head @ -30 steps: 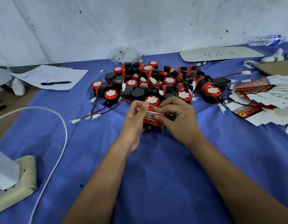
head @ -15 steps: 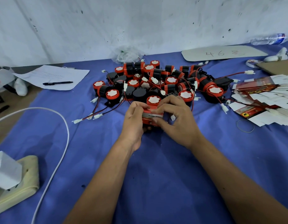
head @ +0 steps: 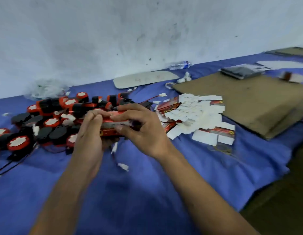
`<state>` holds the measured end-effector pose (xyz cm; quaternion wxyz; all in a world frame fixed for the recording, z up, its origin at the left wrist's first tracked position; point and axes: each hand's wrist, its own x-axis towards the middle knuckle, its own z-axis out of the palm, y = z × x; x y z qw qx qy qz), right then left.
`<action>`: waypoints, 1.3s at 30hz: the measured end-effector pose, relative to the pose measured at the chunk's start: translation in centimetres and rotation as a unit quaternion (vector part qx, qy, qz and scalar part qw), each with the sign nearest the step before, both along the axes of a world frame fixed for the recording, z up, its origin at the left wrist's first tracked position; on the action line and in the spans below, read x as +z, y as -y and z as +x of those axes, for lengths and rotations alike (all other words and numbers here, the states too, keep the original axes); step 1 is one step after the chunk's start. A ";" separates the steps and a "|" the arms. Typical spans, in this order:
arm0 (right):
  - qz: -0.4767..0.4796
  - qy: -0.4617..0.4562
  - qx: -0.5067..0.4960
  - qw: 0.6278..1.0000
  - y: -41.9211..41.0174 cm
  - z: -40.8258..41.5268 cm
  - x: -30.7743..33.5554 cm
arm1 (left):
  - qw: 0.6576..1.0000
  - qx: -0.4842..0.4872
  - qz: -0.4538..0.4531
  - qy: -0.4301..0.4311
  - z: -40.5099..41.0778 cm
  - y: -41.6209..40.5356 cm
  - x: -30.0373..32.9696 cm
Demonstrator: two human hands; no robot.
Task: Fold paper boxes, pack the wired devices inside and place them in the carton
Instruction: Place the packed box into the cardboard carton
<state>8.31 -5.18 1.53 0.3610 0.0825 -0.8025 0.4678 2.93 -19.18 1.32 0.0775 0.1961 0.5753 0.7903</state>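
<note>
Head view, blurred by motion: the box (head: 113,127) is a small red paper carton with dark print and a yellow mark near its left end, lying lengthwise left to right at the frame's centre. Both hands grip it, close together. The left hand (head: 89,134) wraps its left end, fingers (head: 94,116) curled over the top and palm toward the box. The right hand (head: 144,131) holds the right part, its fingers (head: 128,109) laid along the top edge and the thumb (head: 123,128) pressed on the front face. Whether the box is fully closed cannot be told.

The box sits between the two hands, raised just above the blue cloth (head: 147,192) that covers the bench. Directly behind and to the left of the hands lies the pile of devices (head: 50,116), round black and red bodies with white faces, red and black wires trailing off to the left edge. To the right of the right hand, a fanned stack of flat boxes (head: 195,116) lies on the cloth, white insides up with red edges showing. Further right, in the upper right of the frame, lies a flat brown cardboard sheet (head: 245,102).
</note>
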 end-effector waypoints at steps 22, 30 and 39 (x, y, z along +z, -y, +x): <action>-0.031 0.480 -0.538 0.692 -35.1 35.4 7.9 | 0.842 -0.391 -0.290 -0.232 28.0 -46.2 5.1; -0.016 0.496 -0.540 0.680 -33.6 32.7 7.3 | 0.888 -0.404 -0.180 -0.124 26.9 -45.5 4.0; 0.049 0.134 -0.567 0.811 -26.0 18.3 4.6 | 0.959 -0.108 -0.101 -0.243 16.1 -36.0 2.5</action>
